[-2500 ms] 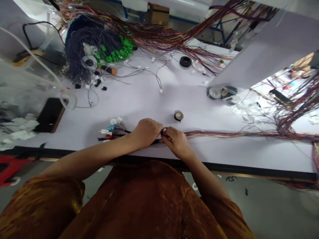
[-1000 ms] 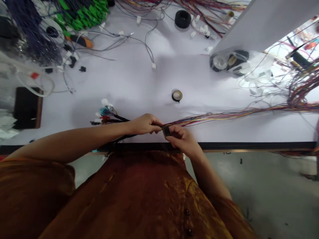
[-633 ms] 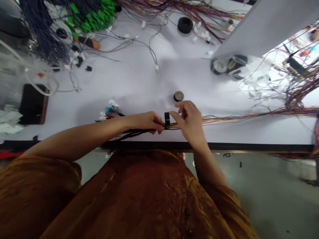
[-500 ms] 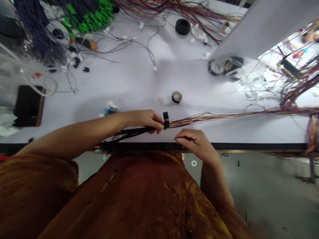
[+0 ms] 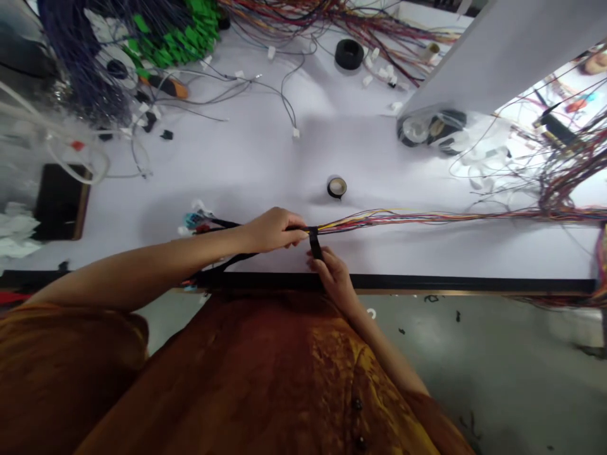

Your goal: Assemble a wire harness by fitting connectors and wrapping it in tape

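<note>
My left hand (image 5: pixel 279 230) is closed around a bundle of thin coloured wires (image 5: pixel 360 219) that stretches off to the right. Left of that hand, black-sleeved branches (image 5: pixel 237 258) of the bundle run toward blue and white connectors (image 5: pixel 193 220). A strip of black tape (image 5: pixel 315 242) is wrapped on the wires just right of my left fingers, its free end hanging toward me. My right hand (image 5: pixel 332 268) pinches that free end near the table's front edge. Beyond the wires, a small roll of black tape (image 5: pixel 337 187) lies on the table.
A phone (image 5: pixel 61 201) lies at the left, beside white scraps. Dark blue wires with green connectors (image 5: pixel 175 38) are heaped at the back left. A larger black tape roll (image 5: pixel 349 54) sits at the back. Near a white upright panel (image 5: pixel 474 63) are bagged rolls (image 5: pixel 429 126). Loose wires (image 5: pixel 569 170) spread at right.
My right hand has moved left and taken hold of the tape's end. The strip, which stood up beyond the wires, now hangs down on the near side. My left hand keeps its grip.
</note>
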`<act>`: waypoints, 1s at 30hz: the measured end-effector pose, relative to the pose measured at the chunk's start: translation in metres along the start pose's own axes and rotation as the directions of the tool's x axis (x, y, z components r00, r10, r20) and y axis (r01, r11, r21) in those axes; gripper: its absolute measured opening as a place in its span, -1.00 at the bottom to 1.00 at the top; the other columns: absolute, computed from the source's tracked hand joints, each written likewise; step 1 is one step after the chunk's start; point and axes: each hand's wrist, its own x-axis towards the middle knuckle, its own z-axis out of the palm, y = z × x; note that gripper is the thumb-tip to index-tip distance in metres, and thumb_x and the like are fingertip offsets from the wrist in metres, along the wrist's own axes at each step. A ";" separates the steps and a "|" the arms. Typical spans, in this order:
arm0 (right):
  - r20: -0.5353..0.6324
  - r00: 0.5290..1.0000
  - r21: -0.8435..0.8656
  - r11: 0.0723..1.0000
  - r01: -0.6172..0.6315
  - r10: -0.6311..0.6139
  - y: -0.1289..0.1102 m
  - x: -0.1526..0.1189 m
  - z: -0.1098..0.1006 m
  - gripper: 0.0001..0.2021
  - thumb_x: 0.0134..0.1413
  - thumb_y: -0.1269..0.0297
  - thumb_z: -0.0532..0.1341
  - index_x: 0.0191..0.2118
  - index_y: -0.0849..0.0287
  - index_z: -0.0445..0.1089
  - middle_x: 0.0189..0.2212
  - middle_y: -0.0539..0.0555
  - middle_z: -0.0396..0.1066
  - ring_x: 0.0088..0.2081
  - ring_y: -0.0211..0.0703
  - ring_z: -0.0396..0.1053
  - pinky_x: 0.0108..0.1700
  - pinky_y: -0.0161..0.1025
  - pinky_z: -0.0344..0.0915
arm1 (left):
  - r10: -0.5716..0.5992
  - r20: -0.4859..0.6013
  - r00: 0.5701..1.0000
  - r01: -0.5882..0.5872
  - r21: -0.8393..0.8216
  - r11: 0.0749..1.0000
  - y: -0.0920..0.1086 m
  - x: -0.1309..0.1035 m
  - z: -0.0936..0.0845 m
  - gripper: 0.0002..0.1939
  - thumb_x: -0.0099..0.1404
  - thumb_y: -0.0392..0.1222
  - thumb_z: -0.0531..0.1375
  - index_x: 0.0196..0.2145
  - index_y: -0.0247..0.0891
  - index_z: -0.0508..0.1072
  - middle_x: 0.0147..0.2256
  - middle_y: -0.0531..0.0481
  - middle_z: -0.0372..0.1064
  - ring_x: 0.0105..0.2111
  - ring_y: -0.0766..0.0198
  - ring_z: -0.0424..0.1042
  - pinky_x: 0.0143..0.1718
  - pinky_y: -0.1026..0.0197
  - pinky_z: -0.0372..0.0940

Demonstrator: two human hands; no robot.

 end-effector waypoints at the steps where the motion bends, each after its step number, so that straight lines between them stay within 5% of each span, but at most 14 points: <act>1: 0.021 0.999 0.012 0.999 -0.042 0.042 -0.007 -0.003 -0.001 -0.69 0.32 0.12 0.06 -0.37 0.17 0.39 -0.28 0.10 0.40 -0.26 -0.20 0.35 -0.15 -0.22 0.31 | 0.026 -0.068 0.997 -0.018 0.116 0.993 -0.001 -0.001 0.004 -0.74 0.30 -0.10 0.11 -0.31 -0.33 0.53 -0.51 0.00 0.42 -0.50 0.33 0.36 -0.40 0.28 0.21; 5: 0.098 0.989 0.275 0.953 -0.131 0.107 -0.033 0.021 -0.001 -0.73 0.25 0.04 0.15 -0.11 0.11 0.38 -0.30 0.04 0.43 -0.36 -0.24 0.39 -0.28 -0.25 0.38 | 0.102 -0.112 0.988 -0.064 0.306 0.950 -0.009 -0.001 0.017 -0.72 0.36 -0.12 0.06 -0.31 -0.31 0.52 -0.42 -0.04 0.48 -0.43 0.30 0.40 -0.33 0.27 0.20; 9: 0.126 0.987 0.541 0.827 -0.153 0.100 -0.030 0.045 -0.011 -0.51 0.09 -0.01 0.29 0.09 0.00 0.25 -0.21 0.03 0.48 -0.30 -0.22 0.46 -0.20 -0.18 0.46 | 0.028 -0.065 0.997 -0.023 0.075 0.997 -0.017 0.000 0.015 -0.76 0.30 -0.11 0.12 -0.30 -0.31 0.50 -0.47 0.02 0.44 -0.47 0.34 0.39 -0.38 0.31 0.22; 13: 0.233 0.945 0.435 0.845 -0.312 0.229 0.000 0.024 -0.032 -0.74 0.17 0.05 0.25 -0.21 0.16 0.40 -0.36 0.04 0.49 -0.41 -0.28 0.44 -0.29 -0.26 0.43 | -0.049 0.142 0.989 0.090 -0.298 0.950 -0.015 0.005 0.003 -0.74 0.25 -0.06 0.19 -0.31 -0.34 0.47 -0.53 0.05 0.35 -0.58 0.40 0.29 -0.51 0.33 0.21; 15: 0.135 0.949 0.436 0.843 -0.315 0.284 0.014 0.016 -0.032 -0.76 0.10 0.10 0.30 -0.23 0.15 0.42 -0.34 0.02 0.48 -0.39 -0.29 0.42 -0.27 -0.27 0.42 | -0.058 0.259 0.964 0.159 -0.390 0.907 -0.008 0.007 -0.003 -0.73 0.22 -0.04 0.22 -0.35 -0.35 0.48 -0.56 0.06 0.31 -0.61 0.42 0.24 -0.55 0.33 0.18; 19: 0.111 0.988 0.384 0.913 -0.141 0.105 0.025 0.031 -0.015 -0.80 0.09 0.11 0.28 -0.21 0.09 0.45 -0.21 0.06 0.46 -0.17 -0.14 0.42 -0.08 -0.15 0.40 | -0.034 0.378 0.925 0.204 -0.418 0.885 0.004 0.009 -0.007 -0.69 0.22 0.00 0.24 -0.32 -0.35 0.51 -0.62 0.09 0.24 -0.64 0.41 0.21 -0.56 0.31 0.16; 21: 0.101 0.995 0.208 0.978 -0.022 0.001 0.025 0.038 -0.013 -0.83 0.11 0.12 0.26 -0.29 0.10 0.46 -0.19 0.09 0.44 -0.15 -0.11 0.39 -0.05 -0.13 0.36 | -0.033 0.346 0.938 0.177 -0.393 0.902 0.003 0.008 -0.005 -0.66 0.25 0.03 0.21 -0.30 -0.36 0.51 -0.63 0.10 0.20 -0.65 0.42 0.18 -0.57 0.32 0.13; 24: 0.026 1.000 0.017 1.000 -0.015 0.015 0.022 0.024 -0.032 -0.83 0.10 0.13 0.28 -0.33 0.11 0.43 -0.26 0.08 0.43 -0.25 -0.14 0.36 -0.14 -0.16 0.32 | -0.091 0.130 0.987 0.125 -0.278 0.952 -0.005 0.008 0.000 -0.65 0.27 0.05 0.16 -0.31 -0.34 0.48 -0.62 0.13 0.14 -0.64 0.44 0.12 -0.59 0.34 0.04; 27: -0.002 0.991 0.094 0.986 -0.134 0.135 0.013 -0.005 -0.063 -0.79 0.22 0.12 0.19 -0.36 0.13 0.37 -0.44 0.01 0.36 -0.39 -0.21 0.31 -0.28 -0.23 0.27 | -0.080 -0.086 0.993 0.074 -0.071 0.995 -0.012 0.011 0.003 -0.67 0.25 0.03 0.15 -0.38 -0.33 0.47 -0.58 0.11 0.14 -0.57 0.42 0.13 -0.53 0.33 0.03; 30: -0.039 0.994 0.215 0.973 -0.089 0.100 -0.003 -0.021 -0.081 -0.75 0.28 0.10 0.13 -0.37 0.12 0.31 -0.52 -0.04 0.29 -0.44 -0.24 0.26 -0.28 -0.23 0.24 | -0.060 -0.076 0.995 0.057 -0.051 0.997 -0.012 0.015 0.003 -0.67 0.25 0.02 0.14 -0.24 -0.32 0.49 -0.54 0.12 0.19 -0.55 0.41 0.16 -0.50 0.32 0.08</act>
